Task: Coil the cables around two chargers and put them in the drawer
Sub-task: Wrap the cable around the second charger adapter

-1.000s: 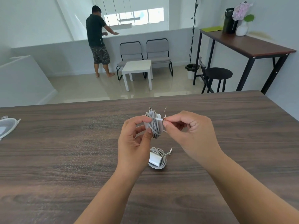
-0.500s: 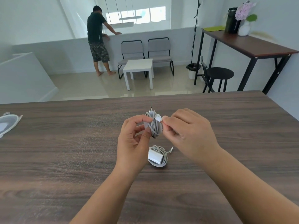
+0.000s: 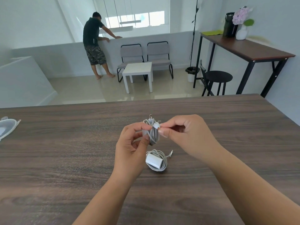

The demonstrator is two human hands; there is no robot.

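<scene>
A charger [image 3: 151, 133] wound with grey cable was held above the middle of the dark wooden table [image 3: 65, 159], clear of its surface. It was gripped by the left hand [image 3: 131, 146], whose thumb and forefinger were curled round the bundle from the left side. The white connector end of the cable [image 3: 156, 127] was pinched between the thumb and forefinger of the right hand [image 3: 188, 135], just at the right of the coil, with the remaining fingers curled in toward the palm. A thin metal tip was seen projecting from the top of the bundle.

A second charger [image 3: 154, 160], white and already ringed by its own coiled cable, was lying flat on the table directly below the held one, nearer the front edge, just beside the left wrist. Its loose plug end [image 3: 170, 153] was resting on the wood at the right of the coil.

A pale, rounded object [image 3: 7, 129] was partly visible at the left edge of the table. Whether a drawer was present could not be told from this view.

Beyond the far edge, a person [image 3: 94, 46] was seen leaning on a low wall, near two grey chairs [image 3: 146, 54] and a small white table [image 3: 138, 70].
</scene>
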